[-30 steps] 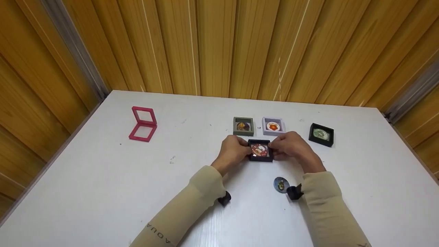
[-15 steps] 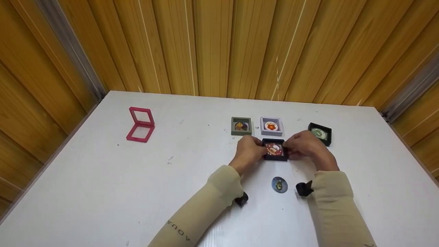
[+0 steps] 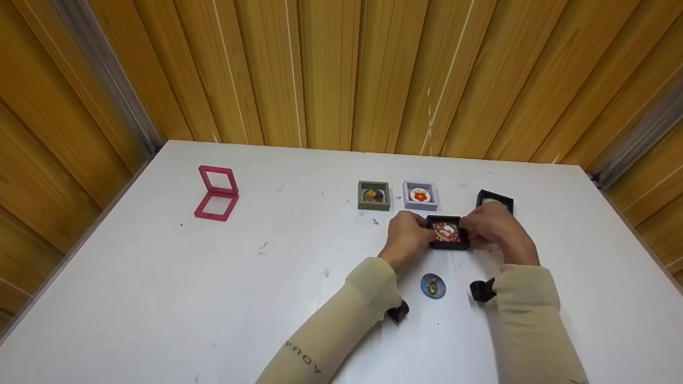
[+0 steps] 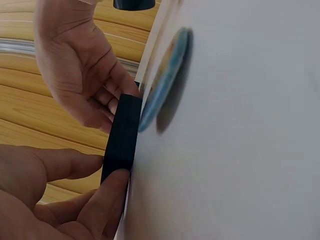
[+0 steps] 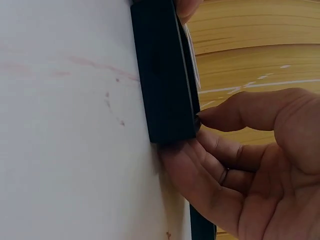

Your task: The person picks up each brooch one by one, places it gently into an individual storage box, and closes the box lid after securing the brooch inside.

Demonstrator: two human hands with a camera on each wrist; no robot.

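Both hands hold a small black square display frame low over the white table, with a red-and-white round badge showing in it. My left hand pinches its left side between thumb and fingers. At the right side, my right hand grips the corner; in the right wrist view its thumb and fingers close on the frame's edge. Nearer to me lies a loose blue round badge, also visible in the left wrist view beyond the frame's dark side.
Behind the hands stand a green frame and a lilac frame, each with a badge inside. Another black frame is partly hidden behind the right hand. An opened pink frame sits at the far left of the table.
Both hands have carried the black frame to the right along the table, from before the green and lilac frames toward the other black frame. The blue badge has stayed put.
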